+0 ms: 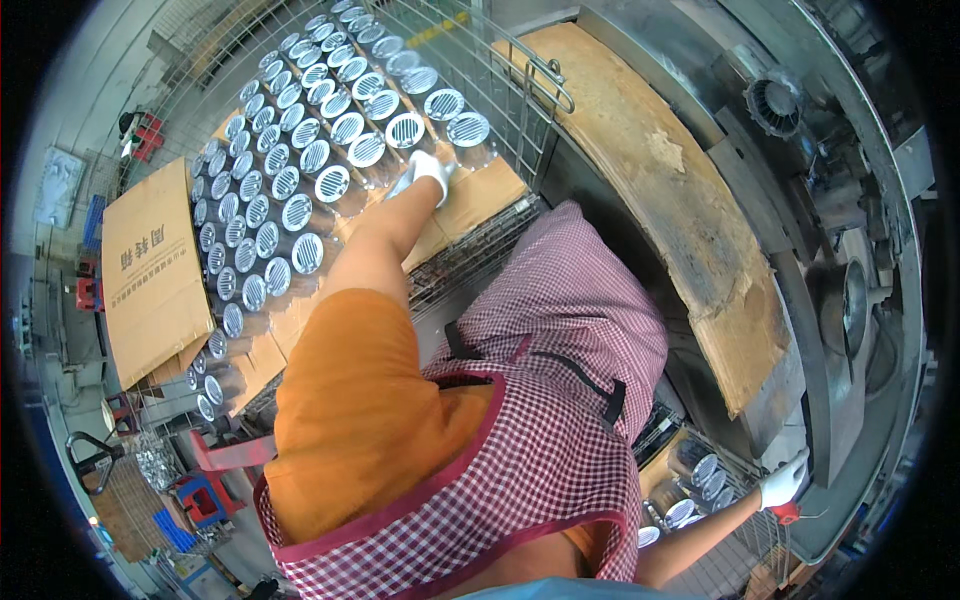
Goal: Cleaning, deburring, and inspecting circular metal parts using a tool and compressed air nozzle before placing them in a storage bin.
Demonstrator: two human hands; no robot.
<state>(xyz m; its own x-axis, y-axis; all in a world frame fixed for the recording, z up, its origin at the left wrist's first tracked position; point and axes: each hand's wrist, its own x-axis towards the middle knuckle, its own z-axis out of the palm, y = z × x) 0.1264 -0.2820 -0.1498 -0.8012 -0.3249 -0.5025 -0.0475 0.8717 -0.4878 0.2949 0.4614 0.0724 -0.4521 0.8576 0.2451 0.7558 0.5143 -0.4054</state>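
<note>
Left hand (430, 168) reaching into the wire cage (520, 120), right hand (782, 482) hanging back by a second crate (745, 540).
Gloved left hand is resting on the cardboard sheet (480, 195), touching the nearest slotted metal cylinder (467, 132) in the packed rows; grip looks half-closed, holding nothing clearly. Right grip: cannot tell, maybe touching a red tool (788, 512). Risk: the stretched reach is likely nudging the upright cylinders, toppling the tight rows.

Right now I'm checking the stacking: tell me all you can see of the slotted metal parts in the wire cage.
The slotted metal parts are shiny silver cylinders with round, slotted tops. They stand upright in tight diagonal rows on cardboard sheets inside the wire cage. The gloved left hand touches the near row's edge.
</note>
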